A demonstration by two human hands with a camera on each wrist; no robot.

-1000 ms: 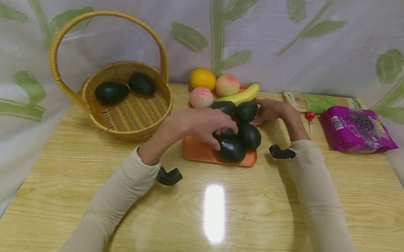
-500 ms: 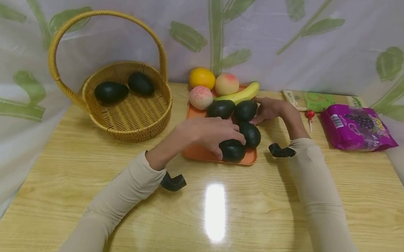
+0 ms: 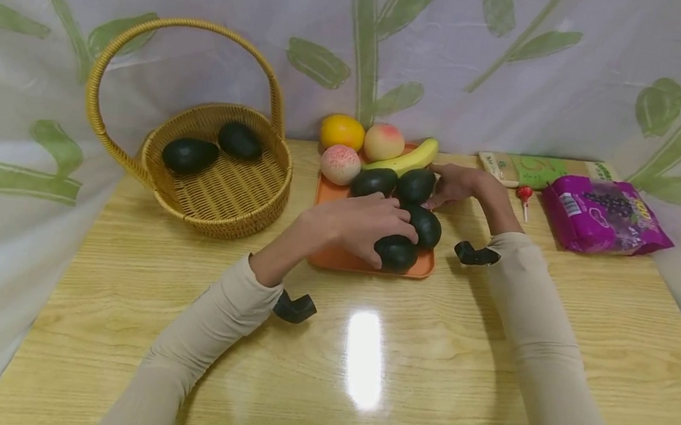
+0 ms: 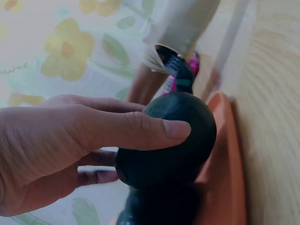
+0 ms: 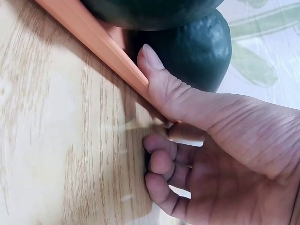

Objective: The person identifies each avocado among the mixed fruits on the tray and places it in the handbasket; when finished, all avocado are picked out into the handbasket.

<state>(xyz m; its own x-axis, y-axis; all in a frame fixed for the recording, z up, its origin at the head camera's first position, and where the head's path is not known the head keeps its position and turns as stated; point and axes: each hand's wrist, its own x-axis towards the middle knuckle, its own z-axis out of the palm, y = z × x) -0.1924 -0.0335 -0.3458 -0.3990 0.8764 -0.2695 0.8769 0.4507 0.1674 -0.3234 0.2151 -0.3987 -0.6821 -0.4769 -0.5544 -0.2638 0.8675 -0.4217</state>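
Note:
In the head view my left hand (image 3: 357,226) grips a dark green avocado (image 3: 398,254) at the front of the orange tray (image 3: 337,260). The left wrist view shows the thumb pressed along this avocado (image 4: 173,161), with the other fingers partly hidden behind it. My right hand (image 3: 455,185) holds the tray's right side near the back. Up close, its thumb lies over the tray rim (image 5: 110,56) beside an avocado (image 5: 201,54), and the other fingers curl outside and below. Several more avocados, including one at the right (image 3: 426,227), crowd the tray.
Left of the tray stands a handled wicker basket (image 3: 220,220) with two avocados inside. Two peaches (image 3: 341,164), an orange (image 3: 342,132) and a banana (image 3: 407,161) fill the tray's back. A lollipop (image 3: 524,193), a purple bag (image 3: 604,216) and a flat green-brown package (image 3: 536,171) lie right.
My left hand has moved right over the tray and taken hold of the front avocado, which shifted slightly right. The right hand stays at the tray's side.

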